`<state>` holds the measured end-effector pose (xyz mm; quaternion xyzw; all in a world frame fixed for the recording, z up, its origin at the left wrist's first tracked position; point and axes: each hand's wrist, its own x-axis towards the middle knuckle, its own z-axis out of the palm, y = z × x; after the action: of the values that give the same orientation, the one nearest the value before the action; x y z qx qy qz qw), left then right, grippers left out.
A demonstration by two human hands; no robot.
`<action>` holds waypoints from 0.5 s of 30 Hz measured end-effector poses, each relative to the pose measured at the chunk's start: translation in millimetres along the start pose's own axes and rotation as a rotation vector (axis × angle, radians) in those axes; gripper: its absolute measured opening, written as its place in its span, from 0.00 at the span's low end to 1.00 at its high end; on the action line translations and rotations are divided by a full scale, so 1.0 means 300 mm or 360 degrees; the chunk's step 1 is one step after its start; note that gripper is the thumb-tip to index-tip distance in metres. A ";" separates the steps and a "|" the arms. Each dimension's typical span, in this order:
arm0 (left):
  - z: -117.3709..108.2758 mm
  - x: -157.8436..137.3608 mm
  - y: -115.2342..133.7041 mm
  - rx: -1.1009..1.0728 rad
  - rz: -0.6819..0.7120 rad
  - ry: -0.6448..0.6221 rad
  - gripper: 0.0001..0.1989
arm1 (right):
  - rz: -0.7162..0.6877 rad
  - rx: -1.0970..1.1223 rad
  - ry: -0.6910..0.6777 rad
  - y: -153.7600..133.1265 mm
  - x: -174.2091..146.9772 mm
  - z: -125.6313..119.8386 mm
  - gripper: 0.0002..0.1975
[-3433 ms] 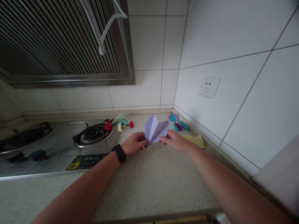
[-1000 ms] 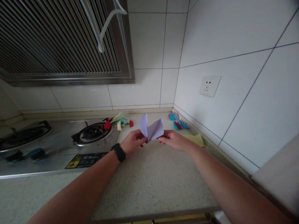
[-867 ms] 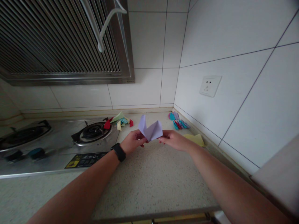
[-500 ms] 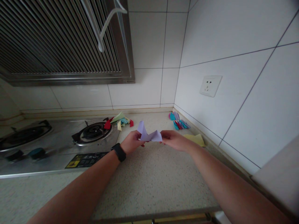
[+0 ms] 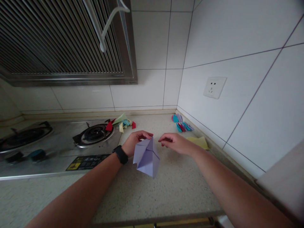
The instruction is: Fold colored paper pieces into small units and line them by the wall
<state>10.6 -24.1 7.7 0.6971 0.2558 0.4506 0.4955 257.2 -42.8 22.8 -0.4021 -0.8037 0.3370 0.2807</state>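
A sheet of purple paper (image 5: pixel 146 158), creased and partly folded, hangs above the counter from my left hand (image 5: pixel 136 141). The fingers of that hand pinch the paper's upper edge, and its lower part spreads downward toward me. Just right of the paper is my right hand (image 5: pixel 173 142), apart from it, with the fingers curled and a small gap between thumb and forefinger. Nothing shows in the right hand. A black watch (image 5: pixel 120 155) is on my left wrist.
Left stands a gas stove (image 5: pixel 61 152) under a range hood (image 5: pixel 71 44). Scraps of coloured paper (image 5: pixel 123 123) lie beside the burner. Folded paper pieces (image 5: pixel 184 126) sit in the back right corner, with yellow paper (image 5: pixel 200 142) behind my right forearm. A socket (image 5: pixel 215 87) is on the wall.
The purple paper has turned from a narrow, edge-on shape to a wide one hanging down toward me. My right hand has let go of it; my left hand now grips its top.
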 end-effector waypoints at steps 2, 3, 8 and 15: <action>0.005 -0.002 0.007 -0.0017 0.0015 0.0004 0.11 | -0.0001 0.0001 -0.0008 -0.003 -0.002 0.000 0.13; 0.007 -0.002 0.010 -0.0018 0.0018 0.0000 0.11 | -0.0003 -0.0003 -0.0013 -0.005 -0.002 0.000 0.13; 0.011 -0.004 0.018 -0.0012 0.0011 -0.0024 0.11 | -0.0011 -0.0006 -0.0022 -0.015 -0.005 -0.002 0.12; 0.005 -0.003 0.016 0.0016 0.0009 -0.0031 0.12 | -0.0002 -0.0003 -0.0020 -0.014 -0.005 0.001 0.12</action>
<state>11.2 -27.5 11.6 0.7047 0.2512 0.4438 0.4932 256.0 -46.1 25.7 -0.3997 -0.8060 0.3388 0.2754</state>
